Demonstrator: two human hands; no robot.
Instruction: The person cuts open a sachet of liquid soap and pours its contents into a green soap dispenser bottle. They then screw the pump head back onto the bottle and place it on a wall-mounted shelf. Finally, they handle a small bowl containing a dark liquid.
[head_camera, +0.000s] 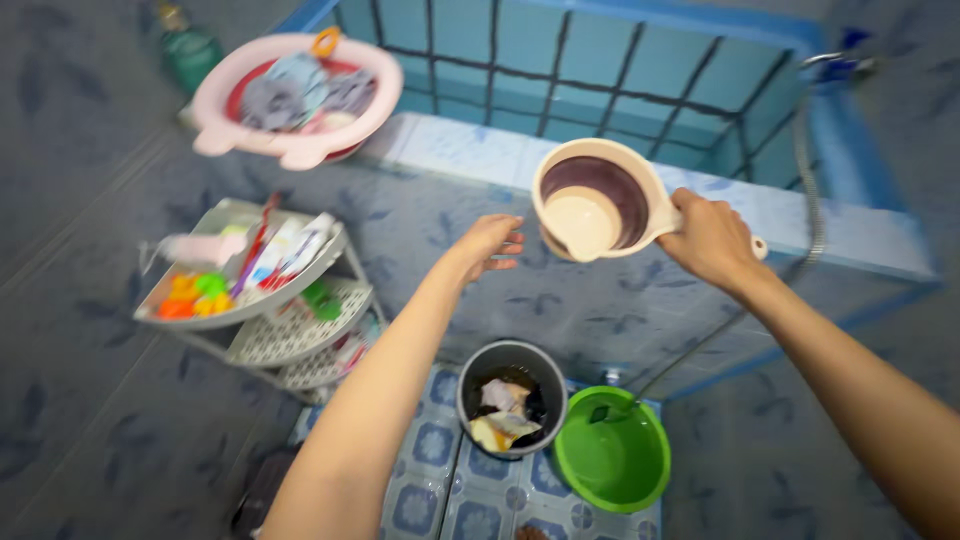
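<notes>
Gripping the handle of a cream water scoop (592, 203) at upper centre, the right hand (712, 238) holds it tilted over the blue tiled tank (640, 90). Beside it the left hand (489, 241) hovers empty, fingers loosely extended above the grey bin (470, 375).

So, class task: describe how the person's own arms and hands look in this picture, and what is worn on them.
Both forearms are bare, with no sleeves in view. The left hand and right hand wear no gloves, and no watch, ring or bracelet shows. Motion blur hides finer marks.

Cream dipper (596, 205) with purple inside; green basin (612, 452); blue-tiled tank (600, 75).
</notes>
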